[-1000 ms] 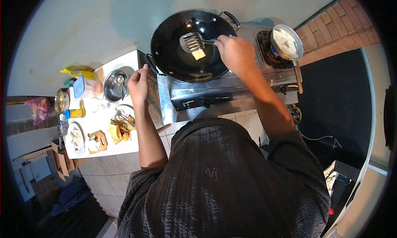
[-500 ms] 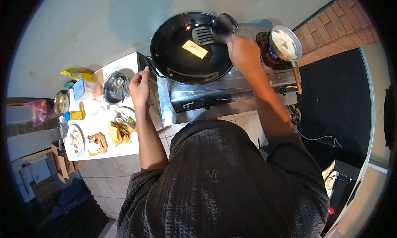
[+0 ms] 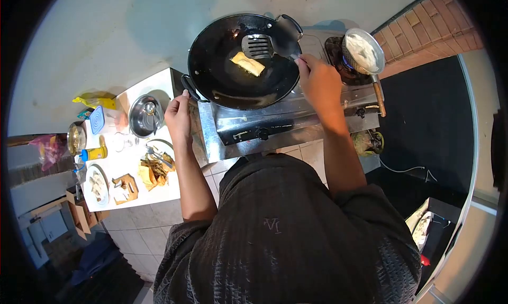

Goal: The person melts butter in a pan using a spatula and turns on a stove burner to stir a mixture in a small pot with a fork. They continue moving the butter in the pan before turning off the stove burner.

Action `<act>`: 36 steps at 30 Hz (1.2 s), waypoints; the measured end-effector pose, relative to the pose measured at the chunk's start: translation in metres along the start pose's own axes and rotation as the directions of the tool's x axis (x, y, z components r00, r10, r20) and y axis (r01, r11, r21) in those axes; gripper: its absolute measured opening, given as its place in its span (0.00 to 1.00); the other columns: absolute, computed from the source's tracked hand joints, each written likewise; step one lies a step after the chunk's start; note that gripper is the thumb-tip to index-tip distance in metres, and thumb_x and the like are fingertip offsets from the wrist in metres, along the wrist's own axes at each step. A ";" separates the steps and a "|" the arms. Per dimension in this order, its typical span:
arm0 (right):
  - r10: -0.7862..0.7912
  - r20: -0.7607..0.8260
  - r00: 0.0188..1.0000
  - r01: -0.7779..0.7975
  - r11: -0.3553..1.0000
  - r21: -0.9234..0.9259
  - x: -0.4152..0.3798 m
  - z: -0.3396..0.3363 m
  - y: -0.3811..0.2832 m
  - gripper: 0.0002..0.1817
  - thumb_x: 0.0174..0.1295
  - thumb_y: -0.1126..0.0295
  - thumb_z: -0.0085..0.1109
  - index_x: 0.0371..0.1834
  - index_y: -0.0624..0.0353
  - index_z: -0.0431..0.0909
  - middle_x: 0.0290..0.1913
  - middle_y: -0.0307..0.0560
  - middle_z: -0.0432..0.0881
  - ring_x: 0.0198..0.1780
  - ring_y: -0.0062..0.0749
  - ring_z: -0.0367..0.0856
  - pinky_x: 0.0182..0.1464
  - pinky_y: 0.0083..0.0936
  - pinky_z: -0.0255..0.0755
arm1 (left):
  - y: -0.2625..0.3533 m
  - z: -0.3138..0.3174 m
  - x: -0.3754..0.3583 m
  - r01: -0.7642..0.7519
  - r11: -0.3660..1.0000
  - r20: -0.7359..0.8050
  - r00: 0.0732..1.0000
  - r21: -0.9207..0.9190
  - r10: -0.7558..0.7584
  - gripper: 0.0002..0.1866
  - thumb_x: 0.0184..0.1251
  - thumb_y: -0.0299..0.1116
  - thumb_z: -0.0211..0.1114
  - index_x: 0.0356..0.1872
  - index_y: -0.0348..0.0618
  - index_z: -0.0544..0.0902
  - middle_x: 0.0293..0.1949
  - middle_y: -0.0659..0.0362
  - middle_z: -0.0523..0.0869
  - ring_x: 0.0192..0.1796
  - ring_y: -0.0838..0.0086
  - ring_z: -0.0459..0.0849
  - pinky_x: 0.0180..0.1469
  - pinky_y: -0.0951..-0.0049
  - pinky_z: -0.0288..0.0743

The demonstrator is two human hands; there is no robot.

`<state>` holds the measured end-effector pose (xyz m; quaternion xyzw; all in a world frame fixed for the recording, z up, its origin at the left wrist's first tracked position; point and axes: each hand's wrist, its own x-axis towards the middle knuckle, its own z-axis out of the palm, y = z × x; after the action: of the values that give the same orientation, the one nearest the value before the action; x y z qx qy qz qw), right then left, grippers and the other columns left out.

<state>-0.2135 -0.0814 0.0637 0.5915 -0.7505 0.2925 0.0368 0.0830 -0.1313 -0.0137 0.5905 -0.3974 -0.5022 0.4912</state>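
Note:
A black wok sits on the stove, with a golden folded piece of food frying near its middle. My right hand is closed on the handle of a slotted spatula. The spatula's slotted head is inside the wok, just above the food and apart from it; a blurred patch covers part of its handle. At the wok's left side, my left hand is closed, its fingertips on the wok's black loop handle.
Right of the wok, a saucepan of white contents stands on a lit burner, its wooden handle jutting forward. The white table at left bears a steel bowl, a plate of food with a fork, a yellow bottle and another plate.
My right hand has moved slightly right and down, and the spatula has tilted so its slotted face shows more fully. The left hand stays at the wok handle.

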 end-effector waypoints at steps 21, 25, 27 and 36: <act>-0.109 -0.002 0.994 0.108 0.990 0.095 -0.011 -0.001 0.012 0.08 0.56 0.69 0.57 0.40 0.52 0.78 0.29 0.50 0.75 0.33 0.50 0.76 0.34 0.39 0.70 | 0.002 0.007 0.004 -0.024 0.998 -0.032 0.999 0.051 0.026 0.16 0.64 0.41 0.61 0.24 0.38 0.79 0.22 0.69 0.72 0.27 0.85 0.63 0.32 0.83 0.57; -0.099 0.045 0.994 0.090 0.981 0.170 -0.013 -0.013 0.013 0.08 0.56 0.69 0.56 0.39 0.52 0.79 0.29 0.51 0.76 0.33 0.50 0.76 0.34 0.39 0.70 | 0.008 0.009 -0.001 -0.007 1.000 -0.043 0.999 0.028 0.008 0.17 0.64 0.42 0.61 0.24 0.39 0.80 0.22 0.69 0.72 0.27 0.85 0.63 0.32 0.83 0.57; -0.109 0.084 0.990 0.087 0.970 0.226 -0.015 -0.018 0.014 0.07 0.56 0.70 0.57 0.38 0.54 0.79 0.29 0.51 0.76 0.33 0.50 0.76 0.35 0.39 0.69 | 0.007 0.008 -0.001 0.013 1.000 -0.047 0.999 0.027 -0.011 0.17 0.64 0.43 0.61 0.24 0.39 0.80 0.22 0.69 0.72 0.27 0.85 0.63 0.32 0.83 0.57; -0.364 0.080 0.928 0.347 0.922 0.174 -0.008 -0.033 0.026 0.10 0.53 0.75 0.57 0.39 0.53 0.80 0.28 0.48 0.75 0.36 0.46 0.74 0.38 0.37 0.68 | 0.004 0.006 0.000 0.037 0.999 -0.052 0.998 0.006 -0.037 0.17 0.65 0.43 0.60 0.26 0.38 0.81 0.23 0.69 0.74 0.28 0.85 0.64 0.33 0.84 0.58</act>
<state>-0.2442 -0.0549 0.0771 0.7342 -0.6061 0.3059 0.0012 0.0767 -0.1330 -0.0097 0.6123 -0.3750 -0.4943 0.4900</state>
